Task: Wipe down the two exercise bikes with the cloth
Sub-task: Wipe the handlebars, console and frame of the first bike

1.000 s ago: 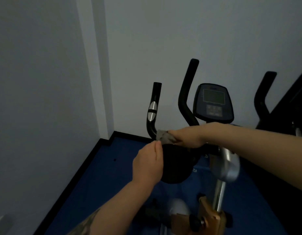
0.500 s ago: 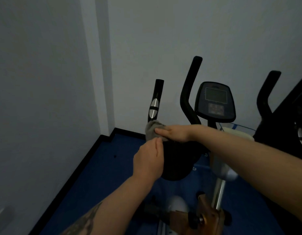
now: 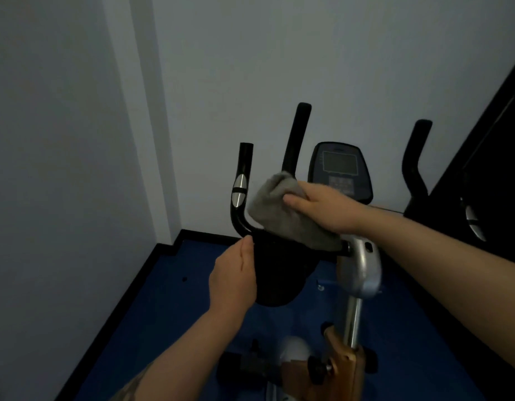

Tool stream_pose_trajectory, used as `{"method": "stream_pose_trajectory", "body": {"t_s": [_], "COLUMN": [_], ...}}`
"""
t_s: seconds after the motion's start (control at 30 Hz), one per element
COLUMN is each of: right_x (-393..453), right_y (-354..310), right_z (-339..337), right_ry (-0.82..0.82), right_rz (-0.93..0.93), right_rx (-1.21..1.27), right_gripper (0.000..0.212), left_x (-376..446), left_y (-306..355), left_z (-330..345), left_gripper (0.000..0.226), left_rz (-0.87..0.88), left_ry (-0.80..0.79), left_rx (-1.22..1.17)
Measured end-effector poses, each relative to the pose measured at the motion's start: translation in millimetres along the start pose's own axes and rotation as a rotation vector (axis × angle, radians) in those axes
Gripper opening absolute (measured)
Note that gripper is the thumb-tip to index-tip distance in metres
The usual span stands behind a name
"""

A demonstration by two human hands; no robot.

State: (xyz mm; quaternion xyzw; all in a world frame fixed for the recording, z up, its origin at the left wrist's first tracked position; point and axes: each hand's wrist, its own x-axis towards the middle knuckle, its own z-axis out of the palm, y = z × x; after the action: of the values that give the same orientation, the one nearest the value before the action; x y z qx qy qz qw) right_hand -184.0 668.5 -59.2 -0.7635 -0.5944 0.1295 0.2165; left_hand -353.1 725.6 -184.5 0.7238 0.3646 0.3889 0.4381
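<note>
One cloth [image 3: 282, 215] gripped by the right hand [image 3: 323, 206]; left hand [image 3: 233, 279] curled against the seat [image 3: 276, 273], grip unclear. Perhaps two bikes, blue floor [image 3: 169, 308], white walls [image 3: 250, 68].

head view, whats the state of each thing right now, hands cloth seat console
right hand: fingers closed on the cloth, holding it above the seat
cloth: bunched, draped down onto the seat's back edge
left hand: resting against the seat's left side
seat: black, partly covered by the cloth
console: screen dark

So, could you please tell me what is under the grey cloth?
The cloth drapes over the black seat and handlebar; the covered part is hidden.
</note>
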Motion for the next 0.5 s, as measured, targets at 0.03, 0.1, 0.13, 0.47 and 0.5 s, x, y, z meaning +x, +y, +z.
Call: {"method": "stream_pose_trajectory", "body": {"t_s": [0.03,0.1,0.13,0.47,0.5], "right_x": [-10,-35,-46,-20,-24], "right_y": [-1,-1,-3,-16,-15], "right_z": [1,13,25,74,75], "right_ry": [-0.027,-0.060,-0.075,-0.003,0.048], "right_rz": [0.028,0.090,0.124,0.218,0.220], "right_rx": [-0.061,-0.135,-0.112,-0.292,-0.289], "right_gripper": [0.035,0.043,0.043,0.031,0.031], "left_x": [-1,-2,-3,1,1], "left_y": [1,3,4,5,4], "left_z": [0,0,0,-1,-1], "left_gripper": [0.058,0.063,0.065,0.065,0.066], "left_rz": [-0.037,-0.082,-0.094,-0.078,-0.075], "left_ry": [0.010,0.030,0.033,0.007,-0.006], "left_rx": [-0.036,-0.106,-0.130,-0.141,-0.138]}}
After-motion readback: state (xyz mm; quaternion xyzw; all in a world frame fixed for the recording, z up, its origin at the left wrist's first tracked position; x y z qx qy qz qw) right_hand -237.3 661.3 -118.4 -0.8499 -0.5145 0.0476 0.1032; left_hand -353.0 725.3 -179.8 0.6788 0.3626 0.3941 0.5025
